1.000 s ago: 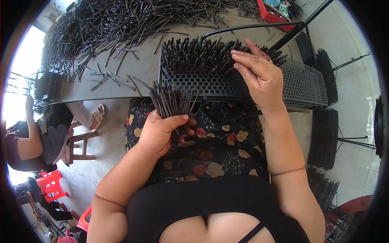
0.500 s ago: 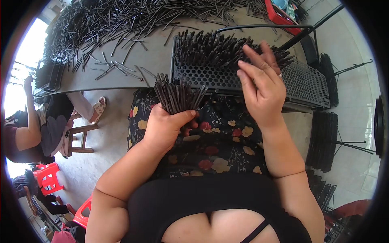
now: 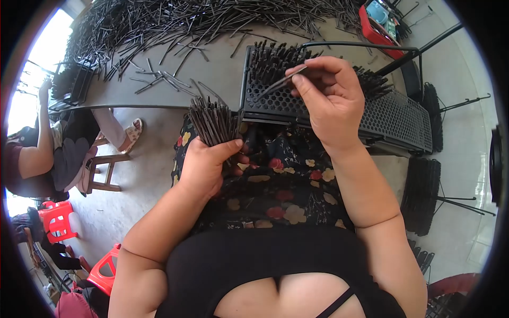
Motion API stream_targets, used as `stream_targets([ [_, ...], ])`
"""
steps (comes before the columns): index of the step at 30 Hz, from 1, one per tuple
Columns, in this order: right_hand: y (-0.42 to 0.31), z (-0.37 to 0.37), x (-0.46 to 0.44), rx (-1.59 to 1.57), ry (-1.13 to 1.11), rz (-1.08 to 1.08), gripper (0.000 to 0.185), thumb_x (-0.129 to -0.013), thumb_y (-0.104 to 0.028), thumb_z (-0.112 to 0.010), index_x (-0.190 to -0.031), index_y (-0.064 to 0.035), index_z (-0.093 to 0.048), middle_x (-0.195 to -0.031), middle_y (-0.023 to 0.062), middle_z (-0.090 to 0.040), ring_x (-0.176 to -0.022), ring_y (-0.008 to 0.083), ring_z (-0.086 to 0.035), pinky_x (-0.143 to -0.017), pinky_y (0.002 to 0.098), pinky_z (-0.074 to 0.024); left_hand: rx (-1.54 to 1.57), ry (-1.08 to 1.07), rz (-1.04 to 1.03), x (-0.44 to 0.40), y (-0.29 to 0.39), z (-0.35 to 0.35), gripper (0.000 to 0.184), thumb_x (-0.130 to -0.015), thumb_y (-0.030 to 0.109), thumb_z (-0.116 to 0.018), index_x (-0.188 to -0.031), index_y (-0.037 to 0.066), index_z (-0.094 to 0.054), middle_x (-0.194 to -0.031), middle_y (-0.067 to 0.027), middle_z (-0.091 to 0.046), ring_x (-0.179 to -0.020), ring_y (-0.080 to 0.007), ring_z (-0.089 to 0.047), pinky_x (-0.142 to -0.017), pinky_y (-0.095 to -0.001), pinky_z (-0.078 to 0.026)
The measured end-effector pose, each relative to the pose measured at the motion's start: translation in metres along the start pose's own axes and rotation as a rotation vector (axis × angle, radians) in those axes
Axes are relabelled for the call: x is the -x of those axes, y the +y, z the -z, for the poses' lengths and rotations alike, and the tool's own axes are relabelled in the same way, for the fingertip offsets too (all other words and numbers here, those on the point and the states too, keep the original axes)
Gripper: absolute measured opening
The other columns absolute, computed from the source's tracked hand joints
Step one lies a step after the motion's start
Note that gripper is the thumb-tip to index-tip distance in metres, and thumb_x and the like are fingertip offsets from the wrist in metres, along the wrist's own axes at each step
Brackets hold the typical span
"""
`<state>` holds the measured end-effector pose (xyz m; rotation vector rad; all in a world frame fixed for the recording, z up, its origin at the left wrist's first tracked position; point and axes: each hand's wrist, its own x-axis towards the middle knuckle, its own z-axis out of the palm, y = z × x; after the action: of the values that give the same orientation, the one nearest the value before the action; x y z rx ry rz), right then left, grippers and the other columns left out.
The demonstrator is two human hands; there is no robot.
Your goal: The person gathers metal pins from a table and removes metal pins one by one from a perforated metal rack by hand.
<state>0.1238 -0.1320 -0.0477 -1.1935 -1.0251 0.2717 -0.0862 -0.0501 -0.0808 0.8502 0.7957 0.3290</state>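
Perforated rack (image 3: 280, 104) stands part-filled, dark sticks (image 3: 266, 62) upright along its back, loose pile (image 3: 159, 26) beyond. Right hand (image 3: 336, 106) pinches one or two thin sticks (image 3: 277, 85) over rack; left hand (image 3: 203, 165) clasps bundle (image 3: 211, 121) beside it.

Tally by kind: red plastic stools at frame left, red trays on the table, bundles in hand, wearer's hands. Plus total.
Red plastic stools: 2
Red tray: 1
Bundle of dark sticks: 1
Wearer's hands: 2
Total: 6

Our left hand (image 3: 204, 161), closed, low, thumb across the front; our right hand (image 3: 331, 98) raised higher, thumb and index finger pinched, forearm slanting up, elbow bent
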Motion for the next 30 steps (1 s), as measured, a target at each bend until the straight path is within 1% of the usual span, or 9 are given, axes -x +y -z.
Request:
stream_targets([
  [1,0.003,-0.003,-0.003,-0.004,-0.004,0.001,0.024,-0.088,0.009,-0.066,-0.108,-0.0013,-0.058,-0.094,0.008,-0.07,-0.084,0.0122,-0.069,-0.071,0.0231,-0.0565,0.006,0.017,0.013,-0.002,-0.001,0.002,0.012,-0.087,0.005,-0.067,-0.099,0.002,-0.063,-0.084,-0.0098,-0.069,-0.067,-0.0197,-0.067,-0.052,-0.0307,-0.052],
  [3,0.007,-0.007,-0.007,0.228,0.017,0.234,0.021,-0.086,0.008,-0.068,-0.104,-0.0014,-0.061,-0.092,0.0078,-0.072,-0.082,0.0123,-0.07,-0.072,0.0237,-0.057,0.014,0.035,0.026,-0.002,0.0,0.003,0.013,-0.087,0.006,-0.068,-0.099,0.002,-0.063,-0.083,-0.0097,-0.068,-0.067,-0.0196,-0.066,-0.052,-0.0311,-0.051],
  [6,0.012,-0.012,-0.01,0.32,0.011,0.33,0.019,-0.085,0.007,-0.07,-0.1,-0.0015,-0.063,-0.09,0.0077,-0.072,-0.078,0.0121,-0.071,-0.071,0.0238,-0.0572,0.012,0.06,0.039,-0.001,0.002,0.002,0.013,-0.086,0.006,-0.068,-0.098,0.002,-0.063,-0.082,-0.0096,-0.068,-0.067,-0.0194,-0.067,-0.052,-0.0307,-0.051],
  [12,0.01,-0.01,-0.01,0.379,-0.029,0.331,0.019,-0.083,0.008,-0.071,-0.097,-0.0028,-0.064,-0.087,0.0079,-0.072,-0.077,0.0147,-0.071,-0.07,0.0246,-0.057,0.008,-0.011,0.007,-0.003,0.001,0.005,0.012,-0.086,0.006,-0.068,-0.096,0.003,-0.062,-0.081,-0.0091,-0.068,-0.067,-0.0201,-0.067,-0.05,-0.0305,-0.051],
  [15,0.011,-0.01,-0.009,0.391,-0.022,0.336,0.018,-0.083,0.007,-0.071,-0.096,-0.0032,-0.064,-0.087,0.0079,-0.073,-0.077,0.0158,-0.072,-0.07,0.025,-0.057,0.014,-0.029,0.002,-0.005,0.001,0.006,0.012,-0.086,0.007,-0.069,-0.095,0.0,-0.065,-0.082,-0.0104,-0.068,-0.067,-0.0212,-0.068,-0.052,-0.031,-0.051],
  [17,0.012,-0.011,-0.01,0.4,-0.02,0.336,0.018,-0.083,0.006,-0.071,-0.096,-0.0035,-0.064,-0.087,0.0079,-0.073,-0.076,0.0167,-0.072,-0.069,0.0253,-0.057,0.004,-0.025,0.014,-0.005,0.0,0.005,0.012,-0.087,0.006,-0.068,-0.097,0.003,-0.062,-0.082,-0.0092,-0.068,-0.068,-0.0203,-0.067,-0.05,-0.0306,-0.051],
  [22,0.009,-0.013,-0.017,0.504,-0.071,0.381,0.016,-0.083,0.003,-0.071,-0.095,-0.0047,-0.065,-0.084,0.0091,-0.071,-0.074,0.0223,-0.071,-0.065,0.0282,-0.0559,0.0,-0.024,0.002,-0.005,0.001,0.003,0.012,-0.086,0.005,-0.068,-0.097,0.003,-0.062,-0.082,-0.0093,-0.068,-0.068,-0.0202,-0.067,-0.051,-0.0308,-0.051],
  [26,0.009,-0.017,-0.018,0.477,-0.069,0.384,0.017,-0.082,0.004,-0.071,-0.095,-0.0048,-0.065,-0.083,0.0094,-0.071,-0.072,0.0234,-0.071,-0.064,0.029,-0.0556,0.03,0.026,0.003,-0.002,0.004,0.004,0.013,-0.086,0.004,-0.068,-0.098,0.002,-0.063,-0.082,-0.0094,-0.068,-0.068,-0.02,-0.067,-0.051,-0.0307,-0.051],
  [30,0.001,-0.018,-0.022,0.518,-0.129,0.458,0.018,-0.079,0.003,-0.072,-0.094,-0.0059,-0.066,-0.081,0.0084,-0.07,-0.071,0.0254,-0.07,-0.062,0.0306,-0.0554,0.036,0.032,0.002,-0.002,0.002,0.004,0.014,-0.086,0.005,-0.068,-0.099,0.002,-0.063,-0.082,-0.0095,-0.068,-0.068,-0.0198,-0.067,-0.051,-0.0305,-0.051],
])
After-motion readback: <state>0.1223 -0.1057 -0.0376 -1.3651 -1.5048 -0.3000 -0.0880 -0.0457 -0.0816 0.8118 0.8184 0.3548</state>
